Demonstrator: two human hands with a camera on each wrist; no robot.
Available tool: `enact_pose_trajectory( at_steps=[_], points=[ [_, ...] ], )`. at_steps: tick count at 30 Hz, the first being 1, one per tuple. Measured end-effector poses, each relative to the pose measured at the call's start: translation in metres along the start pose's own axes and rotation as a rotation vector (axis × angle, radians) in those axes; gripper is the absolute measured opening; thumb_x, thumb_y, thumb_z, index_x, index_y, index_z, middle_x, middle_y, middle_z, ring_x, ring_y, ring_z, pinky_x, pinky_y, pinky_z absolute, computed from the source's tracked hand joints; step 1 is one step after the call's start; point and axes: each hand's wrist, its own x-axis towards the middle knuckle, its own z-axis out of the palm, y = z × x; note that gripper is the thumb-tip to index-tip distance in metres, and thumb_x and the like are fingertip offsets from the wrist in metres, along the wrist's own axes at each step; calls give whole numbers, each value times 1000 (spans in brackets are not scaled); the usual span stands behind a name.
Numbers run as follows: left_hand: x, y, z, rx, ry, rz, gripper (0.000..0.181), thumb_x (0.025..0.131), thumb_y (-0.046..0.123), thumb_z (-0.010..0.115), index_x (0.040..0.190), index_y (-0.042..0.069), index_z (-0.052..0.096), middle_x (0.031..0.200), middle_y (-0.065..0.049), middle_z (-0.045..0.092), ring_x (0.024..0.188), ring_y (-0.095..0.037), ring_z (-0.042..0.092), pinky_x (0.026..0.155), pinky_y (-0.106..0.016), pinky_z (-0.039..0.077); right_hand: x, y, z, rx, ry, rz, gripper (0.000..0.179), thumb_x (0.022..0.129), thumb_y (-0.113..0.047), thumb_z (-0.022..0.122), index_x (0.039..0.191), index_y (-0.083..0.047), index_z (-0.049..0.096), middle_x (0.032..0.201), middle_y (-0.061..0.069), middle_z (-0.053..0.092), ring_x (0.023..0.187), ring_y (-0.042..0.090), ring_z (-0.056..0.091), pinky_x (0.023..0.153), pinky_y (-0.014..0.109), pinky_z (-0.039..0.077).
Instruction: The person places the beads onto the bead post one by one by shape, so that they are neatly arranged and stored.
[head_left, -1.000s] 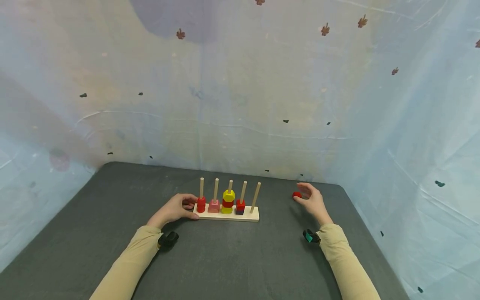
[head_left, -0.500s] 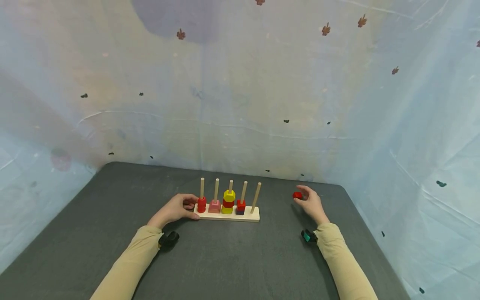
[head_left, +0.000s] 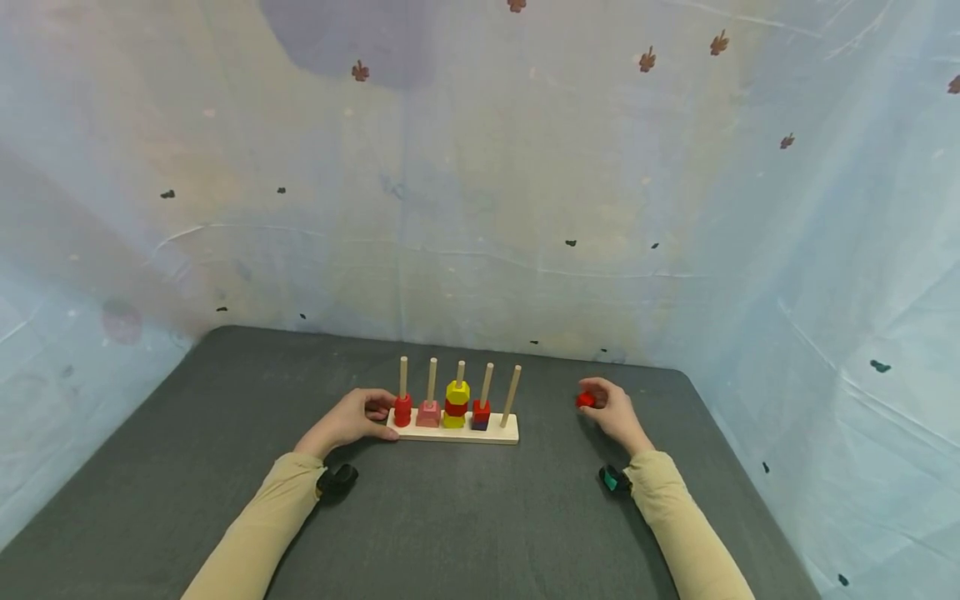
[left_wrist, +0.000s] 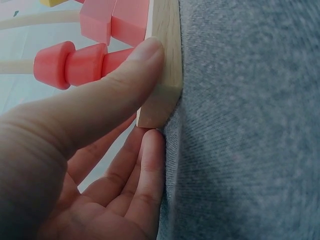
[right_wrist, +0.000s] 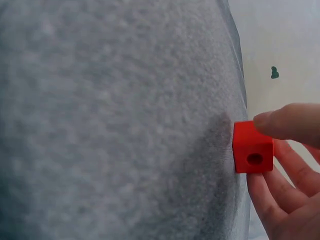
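Note:
A pale wooden peg stand (head_left: 457, 435) with upright pegs sits on the dark table. My left hand (head_left: 352, 421) grips its left end, thumb (left_wrist: 145, 55) along the front edge and fingers behind the end. On the pegs, from the left, are red round beads (head_left: 402, 411), pink blocks (head_left: 428, 414), a yellow and red stack (head_left: 455, 405), and a red block over a dark one (head_left: 481, 415). The rightmost peg (head_left: 512, 396) is bare. Well right of the stand, my right hand (head_left: 613, 414) pinches a red block (right_wrist: 252, 147) with a round hole, close to the table surface.
The dark grey cloth-covered table (head_left: 450, 517) reaches back to a pale patterned curtain (head_left: 480, 208), which also hangs along both sides. Black bands (head_left: 337, 481) show at both wrists below the tan sleeves.
My right hand has come nearer and to the left, its thumb and fingers closing on the red block, which has shifted slightly left with it. My left hand and the stand stay put.

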Motion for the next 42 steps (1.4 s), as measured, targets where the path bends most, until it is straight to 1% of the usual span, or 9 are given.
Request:
enact_pose_trajectory(
  at_steps=[8, 11, 18, 23, 27, 32, 35, 38, 42],
  points=[
    [-1, 0, 0, 2, 0, 1, 62, 65, 18, 89, 119, 2, 62, 116, -9, 62, 101, -22, 59, 90, -41, 51, -4, -3, 3, -6, -32, -4, 44, 83, 11, 67, 125, 6, 55, 119, 23, 59, 108, 37, 58, 91, 49, 49],
    [0, 0, 0, 7, -3, 0, 62, 65, 18, 89, 119, 2, 63, 115, -9, 62, 100, -22, 58, 90, -41, 51, -7, -3, 2, -21, -44, 3, 45, 83, 9, 68, 126, 5, 55, 119, 23, 59, 106, 36, 59, 89, 47, 51],
    [1, 0, -2, 13, -8, 14, 62, 66, 19, 89, 119, 2, 63, 114, -8, 62, 99, -21, 58, 89, -41, 51, -7, -1, -1, -108, -56, -5, 42, 80, 3, 73, 120, 5, 59, 111, 20, 63, 93, 30, 63, 78, 43, 54],
    [0, 1, -1, 11, -8, 13, 61, 66, 18, 89, 118, 2, 63, 113, -9, 62, 98, -22, 58, 89, -40, 51, -7, -5, -2, -115, -85, 11, 38, 83, 2, 70, 119, 6, 61, 110, 20, 64, 91, 30, 64, 76, 42, 55],
    [0, 2, -1, 6, -9, 5, 61, 66, 18, 89, 118, 2, 63, 113, -9, 62, 99, -22, 58, 90, -40, 51, -5, -13, -4, -87, -75, 17, 38, 86, 2, 68, 122, 6, 59, 113, 21, 63, 95, 32, 64, 78, 41, 56],
    [0, 1, -1, 14, -10, 4, 62, 66, 19, 89, 119, 2, 63, 114, -8, 62, 99, -21, 58, 90, -40, 51, 2, -32, -10, 30, 8, -13, 39, 86, 1, 69, 124, 3, 58, 115, 21, 62, 102, 34, 62, 84, 39, 54],
    [1, 1, -2, 18, -9, 7, 62, 66, 19, 89, 119, 2, 63, 114, -8, 62, 99, -21, 58, 90, -41, 51, 6, -48, -13, 156, 52, -38, 39, 86, -3, 71, 123, 0, 59, 117, 20, 62, 105, 31, 61, 85, 33, 54],
    [1, 0, -2, 20, -8, 5, 61, 66, 19, 89, 119, 2, 63, 114, -8, 62, 99, -21, 58, 90, -41, 51, 8, -66, -12, 295, 77, -68, 41, 85, -5, 72, 123, 2, 57, 118, 20, 61, 105, 27, 62, 83, 27, 54],
    [1, 0, -1, 19, -10, -2, 61, 66, 20, 89, 119, 2, 63, 114, -8, 62, 98, -21, 58, 90, -41, 51, 8, -93, -7, 434, 89, -115, 44, 85, -6, 73, 124, 3, 56, 121, 20, 59, 105, 21, 63, 84, 27, 54]
  ],
)
